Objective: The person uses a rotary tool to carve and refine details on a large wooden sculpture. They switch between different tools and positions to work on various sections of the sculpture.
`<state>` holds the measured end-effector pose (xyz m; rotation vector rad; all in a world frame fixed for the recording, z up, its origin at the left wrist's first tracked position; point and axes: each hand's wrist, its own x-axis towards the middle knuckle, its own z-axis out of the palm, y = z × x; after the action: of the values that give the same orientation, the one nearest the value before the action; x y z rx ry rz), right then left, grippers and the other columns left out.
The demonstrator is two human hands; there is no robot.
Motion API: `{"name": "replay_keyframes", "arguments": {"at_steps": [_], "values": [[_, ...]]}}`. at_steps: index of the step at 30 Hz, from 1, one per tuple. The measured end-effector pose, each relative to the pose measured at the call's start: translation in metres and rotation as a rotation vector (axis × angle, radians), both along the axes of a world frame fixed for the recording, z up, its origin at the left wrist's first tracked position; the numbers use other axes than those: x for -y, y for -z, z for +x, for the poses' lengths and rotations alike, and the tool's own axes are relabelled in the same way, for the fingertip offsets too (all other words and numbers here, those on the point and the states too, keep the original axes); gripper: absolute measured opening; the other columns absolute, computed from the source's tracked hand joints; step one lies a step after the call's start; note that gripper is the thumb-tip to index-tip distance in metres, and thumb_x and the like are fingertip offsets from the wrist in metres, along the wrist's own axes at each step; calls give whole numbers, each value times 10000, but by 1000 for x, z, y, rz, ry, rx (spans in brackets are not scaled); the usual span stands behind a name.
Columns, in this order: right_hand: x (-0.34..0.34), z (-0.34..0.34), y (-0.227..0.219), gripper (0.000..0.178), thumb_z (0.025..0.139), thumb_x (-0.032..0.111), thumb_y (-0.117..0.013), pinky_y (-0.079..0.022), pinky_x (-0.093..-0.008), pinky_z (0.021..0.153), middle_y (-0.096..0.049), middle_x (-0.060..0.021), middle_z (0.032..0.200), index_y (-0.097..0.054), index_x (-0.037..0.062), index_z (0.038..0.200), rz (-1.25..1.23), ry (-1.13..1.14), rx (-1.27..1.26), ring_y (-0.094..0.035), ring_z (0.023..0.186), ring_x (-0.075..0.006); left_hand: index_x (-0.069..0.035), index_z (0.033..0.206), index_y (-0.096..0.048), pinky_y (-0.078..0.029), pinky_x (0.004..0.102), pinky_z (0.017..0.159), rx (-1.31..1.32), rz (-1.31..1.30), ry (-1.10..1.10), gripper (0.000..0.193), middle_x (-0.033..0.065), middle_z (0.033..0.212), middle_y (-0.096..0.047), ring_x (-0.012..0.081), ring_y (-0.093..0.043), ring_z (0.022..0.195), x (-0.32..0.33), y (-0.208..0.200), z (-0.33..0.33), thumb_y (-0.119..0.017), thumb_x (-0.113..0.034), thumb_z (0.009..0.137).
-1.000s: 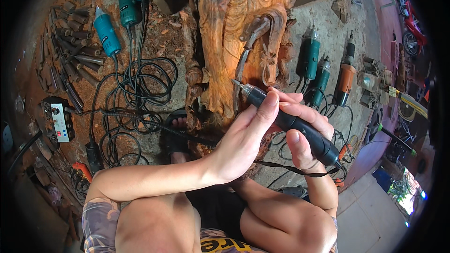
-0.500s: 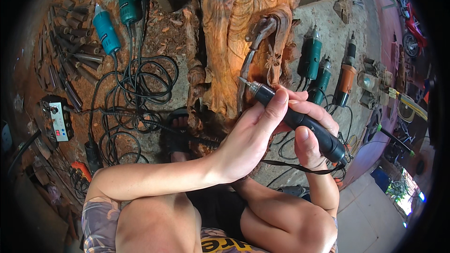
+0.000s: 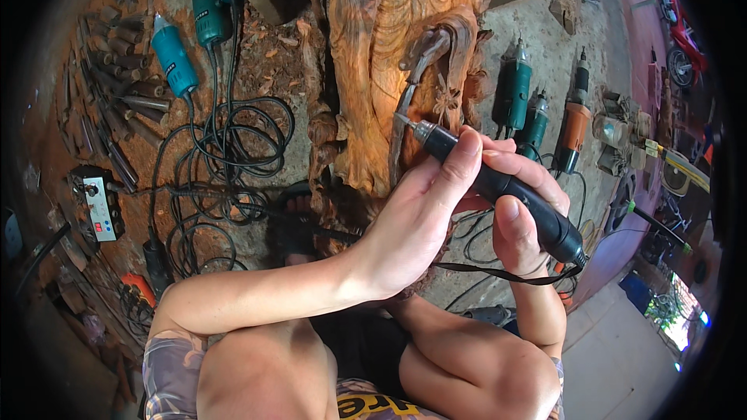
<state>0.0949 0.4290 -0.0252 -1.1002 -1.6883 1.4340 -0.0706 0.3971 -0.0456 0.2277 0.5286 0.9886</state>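
Both my hands hold a black rotary carving handpiece point(image 3: 551, 227), slanted with its metal nose toward the upper left. My right hand point(image 3: 520, 243) wraps its rear body, thumb below and fingers above. The thumb of my left hand point(image 3: 416, 218) presses on the front grip, while its other fingers are mostly hidden behind the tool. The pointed bit lies at a thin dark raised stem on a carved wooden figure point(image 3: 366, 39); whether it touches cannot be made out. A small carved flower point(image 3: 447, 101) sits just above the nose. A black cord point(image 3: 498, 271) loops from the tool's rear end.
Teal power grinders point(image 3: 175, 62) with tangled black cables point(image 3: 249, 136) lie at left, beside many loose chisel-like tools point(image 3: 128, 62) and a control box point(image 3: 99, 206). At right lie green grinders point(image 3: 515, 89) and an orange one point(image 3: 574, 124). A red motorbike point(image 3: 685, 47) stands far right.
The handpiece's rear has swung slightly right and up, and its bit sits a little higher along the stem. Both hands keep their hold. The whole view has shifted slightly.
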Motion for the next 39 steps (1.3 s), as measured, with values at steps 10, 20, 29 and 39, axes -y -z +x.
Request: {"name": "replay_keyframes", "arguments": {"at_steps": [10, 20, 29, 39], "values": [[-3, 0, 2, 388, 909, 228, -660, -559, -299, 853, -670, -214, 1255, -659, -46, 1185, -24, 26, -56, -708, 1000, -230, -68, 1340, -456, -383, 413, 1114, -26, -56, -6, 552, 148, 1500, -423, 220, -455, 1343, -2, -4, 2, -279, -517, 1073], [1, 7, 9, 427, 917, 247, -674, -534, -240, 670, -663, -224, 1249, -645, -61, 1212, -173, 49, -173, -683, 918, -158, 20, 1392, -471, -424, 348, 1048, -44, -97, 24, 714, 115, 1348, -529, 172, -513, 1260, -2, -7, 1, -361, -589, 1037], [30, 25, 2, 484, 880, 329, -688, -523, -409, 973, -628, -318, 1256, -648, -42, 1190, -69, 51, -131, -694, 1065, -357, 51, 1412, -425, -276, 385, 1167, -150, 192, 160, 700, 214, 1468, -443, 257, -391, 1407, 11, -7, 1, -320, -544, 1059], [37, 46, -4, 421, 895, 315, -673, -587, -373, 857, -700, -261, 1142, -694, -39, 1123, -117, -183, -42, -733, 982, -341, -69, 1593, -17, -256, 434, 1200, 145, 58, 359, 940, 161, 1630, -114, 283, -223, 1496, 57, 13, 22, -270, -721, 965]]}}
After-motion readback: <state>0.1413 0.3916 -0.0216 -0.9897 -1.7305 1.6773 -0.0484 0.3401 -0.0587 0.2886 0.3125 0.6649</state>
